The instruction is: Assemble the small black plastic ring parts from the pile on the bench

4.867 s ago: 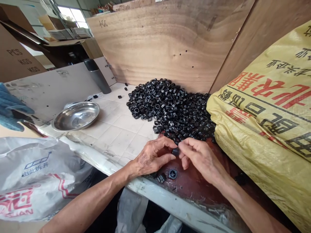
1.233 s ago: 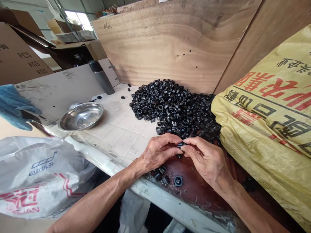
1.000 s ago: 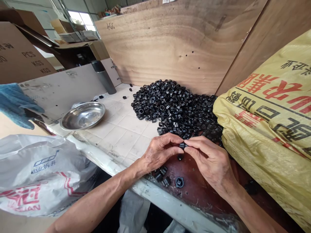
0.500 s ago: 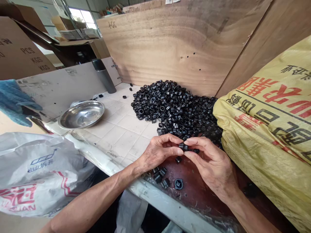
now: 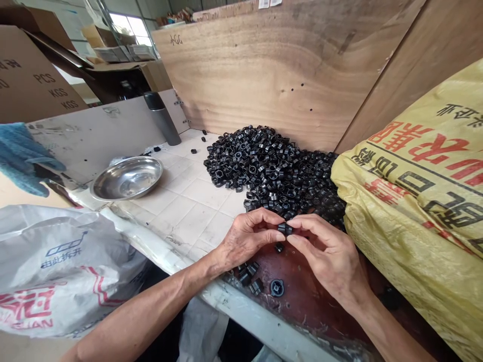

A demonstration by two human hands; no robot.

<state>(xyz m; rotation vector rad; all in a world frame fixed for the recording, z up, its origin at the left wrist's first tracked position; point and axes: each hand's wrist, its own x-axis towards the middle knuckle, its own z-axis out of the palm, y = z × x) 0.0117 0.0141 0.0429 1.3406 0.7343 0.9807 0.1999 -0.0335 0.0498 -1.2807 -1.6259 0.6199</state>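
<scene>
Between my two hands is a small black plastic fitting (image 5: 285, 229), gripped at its left end by the thumb and fingertips of my left hand (image 5: 251, 232). The fingertips and thumb of my right hand (image 5: 327, 251) pinch its right end. Just below, a loose black piece (image 5: 279, 247) lies on the dark red surface. Several more black fittings (image 5: 249, 275) sit near the front edge, below my left wrist. Beside them rests a round black cap with side tabs (image 5: 277, 287). Behind my hands rises a big pile of black rings (image 5: 260, 163).
A steel bowl (image 5: 128, 177) and a dark grey flask (image 5: 163, 118) stand left on the tiled top. A yellow woven sack (image 5: 411, 201) leans on the right. A wooden board (image 5: 264, 75) closes the back. A white sack (image 5: 68, 271) fills the lower left.
Both hands stay in nearly the same place, still gripping the black fitting. A dark piece seen by the right fingers no longer shows. The camera view has shifted very slightly.
</scene>
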